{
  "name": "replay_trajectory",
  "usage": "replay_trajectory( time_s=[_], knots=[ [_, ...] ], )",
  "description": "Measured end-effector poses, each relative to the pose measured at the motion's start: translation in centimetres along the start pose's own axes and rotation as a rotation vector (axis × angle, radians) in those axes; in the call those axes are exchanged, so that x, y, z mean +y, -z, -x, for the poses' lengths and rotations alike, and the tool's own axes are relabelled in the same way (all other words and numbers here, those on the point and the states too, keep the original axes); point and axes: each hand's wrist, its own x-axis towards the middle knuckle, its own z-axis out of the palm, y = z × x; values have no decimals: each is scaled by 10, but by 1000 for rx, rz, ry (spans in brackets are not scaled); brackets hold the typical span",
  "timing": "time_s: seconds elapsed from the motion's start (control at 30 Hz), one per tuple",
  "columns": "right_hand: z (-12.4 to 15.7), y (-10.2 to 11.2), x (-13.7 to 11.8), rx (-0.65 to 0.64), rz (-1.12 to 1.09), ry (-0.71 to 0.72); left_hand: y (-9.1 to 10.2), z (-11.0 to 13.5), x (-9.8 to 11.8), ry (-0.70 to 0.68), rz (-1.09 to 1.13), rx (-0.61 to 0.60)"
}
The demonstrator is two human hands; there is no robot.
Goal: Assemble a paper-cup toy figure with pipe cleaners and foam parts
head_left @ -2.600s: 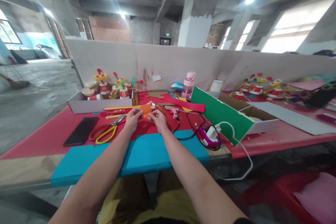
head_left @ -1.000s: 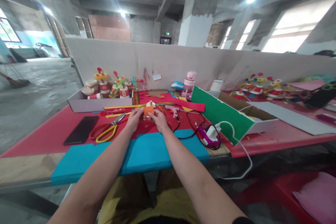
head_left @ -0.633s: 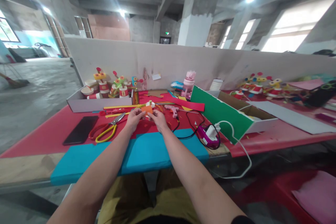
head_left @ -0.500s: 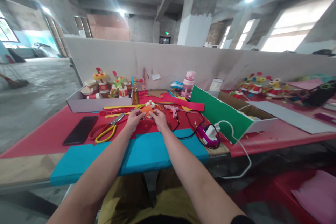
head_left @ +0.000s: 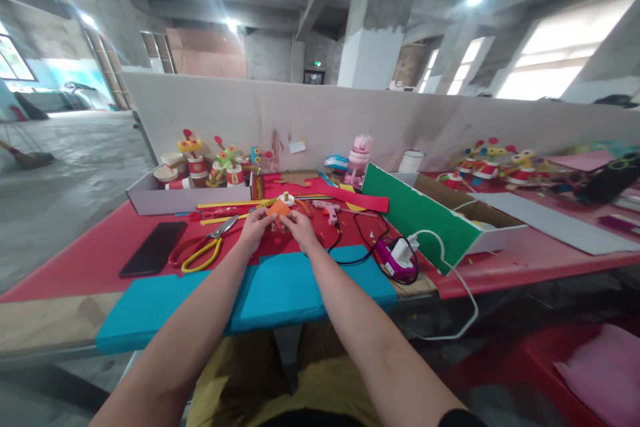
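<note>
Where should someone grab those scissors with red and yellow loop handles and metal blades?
Probably by the red and yellow loops, coming from the near left: the scissors lie flat with loops toward that side and metal blades pointing to the far right. The left hand is nearer, though both it and the right hand hold a small orange paper-like piece.

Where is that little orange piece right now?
In the head view, just left of centre: the left hand and right hand hold the orange piece between them, left of the pink glue gun.
</note>
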Motion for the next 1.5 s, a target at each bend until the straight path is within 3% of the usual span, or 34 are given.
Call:
replay_trajectory(
  time_s=[0.13, 0.37, 0.63, 0.83, 1.1, 1.5],
  knots=[
    [-1, -1, 3, -54, 72, 4, 2, -1, -1, -6, -10, 37],
    [-4, 2, -3, 220, 26, 75, 2, -1, -2, 32, -93, -30],
    [-2, 2, -8, 270, 23, 87, -1, 0, 0, 24, -110, -49],
    [-1, 0, -7, 122, -116, -21, 2, -3, 0, 17, -44, 12],
    [-1, 4, -4, -4, 87, 22, 2, -1, 2, 19, -54, 67],
    [-3, 3, 4, -69, 81, 16, 2, -2, 2, -13, -101, 93]
  ],
)
